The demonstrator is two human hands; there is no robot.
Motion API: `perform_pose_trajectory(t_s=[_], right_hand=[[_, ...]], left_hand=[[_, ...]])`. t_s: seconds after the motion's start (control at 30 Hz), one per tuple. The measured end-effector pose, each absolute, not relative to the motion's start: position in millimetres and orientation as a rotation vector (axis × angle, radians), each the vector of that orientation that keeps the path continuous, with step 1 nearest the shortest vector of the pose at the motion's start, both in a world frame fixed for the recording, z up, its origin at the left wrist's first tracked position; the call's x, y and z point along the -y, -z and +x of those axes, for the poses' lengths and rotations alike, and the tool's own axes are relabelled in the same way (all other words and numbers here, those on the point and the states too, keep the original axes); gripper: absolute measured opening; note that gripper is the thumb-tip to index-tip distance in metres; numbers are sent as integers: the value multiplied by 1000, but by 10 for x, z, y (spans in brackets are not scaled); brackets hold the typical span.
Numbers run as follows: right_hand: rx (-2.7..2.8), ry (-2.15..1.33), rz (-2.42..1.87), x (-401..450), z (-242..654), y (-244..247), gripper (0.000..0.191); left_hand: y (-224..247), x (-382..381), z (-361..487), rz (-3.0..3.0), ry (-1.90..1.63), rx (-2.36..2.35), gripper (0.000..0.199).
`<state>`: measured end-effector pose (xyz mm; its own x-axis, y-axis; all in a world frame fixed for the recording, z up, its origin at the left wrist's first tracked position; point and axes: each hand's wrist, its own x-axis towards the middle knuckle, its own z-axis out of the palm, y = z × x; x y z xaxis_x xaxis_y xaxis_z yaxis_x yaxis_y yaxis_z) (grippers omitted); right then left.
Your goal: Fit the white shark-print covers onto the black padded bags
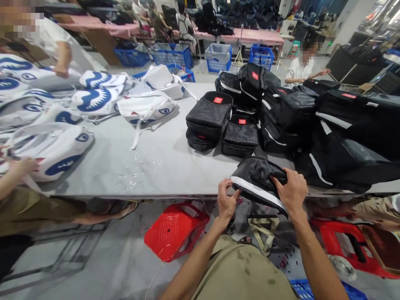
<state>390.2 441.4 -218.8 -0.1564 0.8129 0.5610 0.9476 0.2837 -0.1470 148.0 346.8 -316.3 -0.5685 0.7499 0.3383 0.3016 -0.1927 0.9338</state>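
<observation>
A black bag (259,177) with a wide white strip along its side lies at the table's front edge, partly overhanging it. My left hand (227,199) pinches its left end, near where the white strip starts. Around its right end my right hand (291,189) is closed, thumb at the dark folded fabric. Just behind it on the table are a small black bag (240,135) with a red label and a stack of two black bags (209,114).
Black bags (353,137) are piled at the right; white and blue bags (96,98) cover the table (162,162) at the left. A person's hand (26,166) touches one. Below stand a red stool (171,229) and another (340,237). People sit farther back.
</observation>
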Motion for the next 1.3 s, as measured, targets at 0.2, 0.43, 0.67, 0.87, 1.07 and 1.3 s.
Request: perform_pose_trajectory(t_s=[0.2, 0.43, 0.67, 0.87, 1.07, 1.3], right_hand=[[2006, 367, -1561, -4388, 3920, 2200, 47], [2018, 432, -1513, -4430, 3917, 2194, 47], [2016, 468, -1511, -4459, 3813, 2150, 52], [1986, 536, -1573, -4577, 3686, 2185, 55], [2011, 547, -1643, -4674, 3561, 2185, 39], [2088, 502, -1703, -5198, 3692, 2141, 44]], left_hand=[[3184, -3439, 1474, 1324, -1794, -1800, 35], [3186, -3471, 1481, 1388, -1818, -1798, 34], [3006, -3546, 1394, 1218, -1738, -1699, 27], [2547, -3633, 1596, 1416, -1605, -1736, 56], [2350, -3714, 1918, 2391, -1014, -1810, 23], [2818, -3385, 1794, 3284, -495, -973, 40]])
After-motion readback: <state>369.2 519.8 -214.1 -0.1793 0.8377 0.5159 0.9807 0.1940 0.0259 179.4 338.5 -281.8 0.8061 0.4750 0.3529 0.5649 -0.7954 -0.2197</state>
